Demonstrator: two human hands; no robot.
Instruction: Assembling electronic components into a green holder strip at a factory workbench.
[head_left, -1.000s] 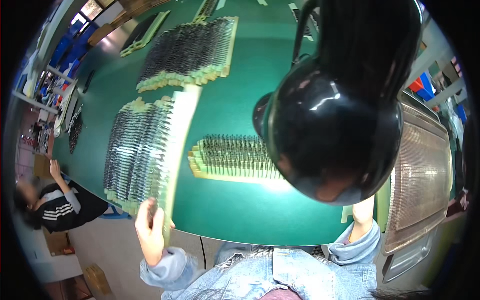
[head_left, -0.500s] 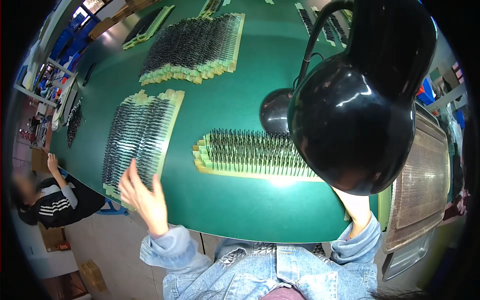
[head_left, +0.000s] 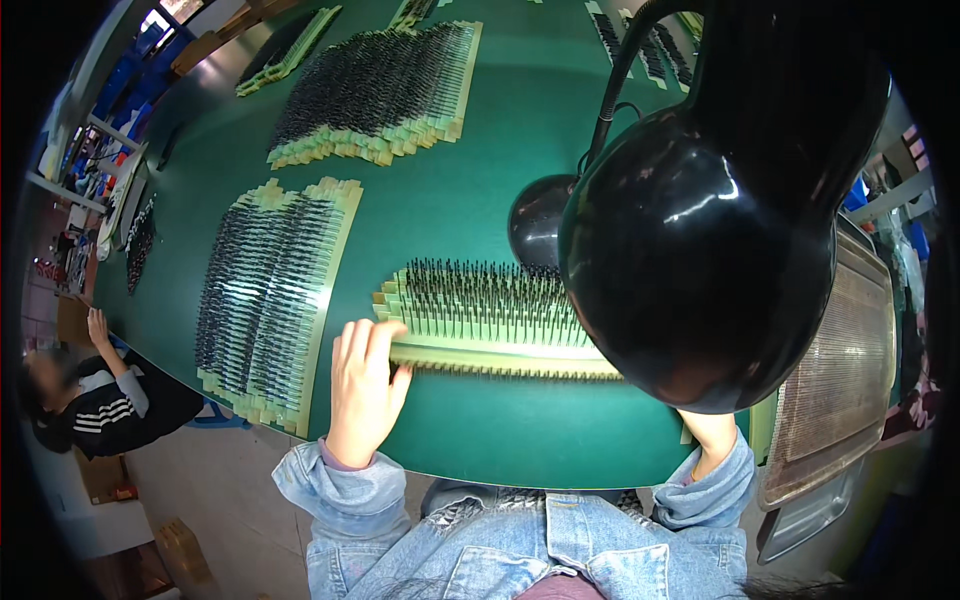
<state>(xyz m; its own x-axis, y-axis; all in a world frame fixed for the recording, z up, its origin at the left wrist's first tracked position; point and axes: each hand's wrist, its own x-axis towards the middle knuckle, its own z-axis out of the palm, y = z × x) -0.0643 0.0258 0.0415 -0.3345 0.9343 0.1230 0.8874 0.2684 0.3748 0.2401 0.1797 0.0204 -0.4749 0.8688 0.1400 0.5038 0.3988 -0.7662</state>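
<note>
At the near edge of the green table, my left hand (head_left: pixel 365 385) pinches the left end of a pale yellow-green strip (head_left: pixel 490 358) with a row of short dark pins along its lower side. The strip is a little blurred. Right behind it lies a stack of similar strips (head_left: pixel 425 320) with dark pins pointing up. My right hand (head_left: pixel 712 432) is by the strip's other end, but its fingers and that end are hidden behind the black lamp head (head_left: pixel 700 250), so its grip cannot be seen.
Pinned strips lie in one batch (head_left: pixel 265 300) on the left and another (head_left: pixel 375 95) farther back. The lamp's round base (head_left: pixel 540 222) stands on the table (head_left: pixel 470 430). A brownish mesh tray (head_left: pixel 830 370) is at the right. A person (head_left: pixel 110 395) sits at far left.
My left hand has moved right from the left batch to the near stack and now grips a strip's end. That strip now shows in front of the stack, pins downward.
</note>
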